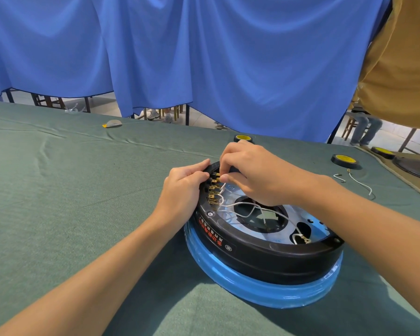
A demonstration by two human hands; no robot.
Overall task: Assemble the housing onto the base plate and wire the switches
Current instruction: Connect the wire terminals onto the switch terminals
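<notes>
Head view: left hand (182,187) grips housing (264,258) rim, right hand (252,173) pinches wire (224,185) at switches (212,190).

One wide-angle camera, worn on the person's head, looks forward and steeply down along both forearms onto the green-clothed table (58,190). It sits near enough that the left hand (183,187) on the black housing (264,253) and the white wire (224,185) pinched by the right hand (255,175) show plainly, just right of centre. Beyond the table's far edge, the blue curtain (204,57) fills the upper half.
</notes>
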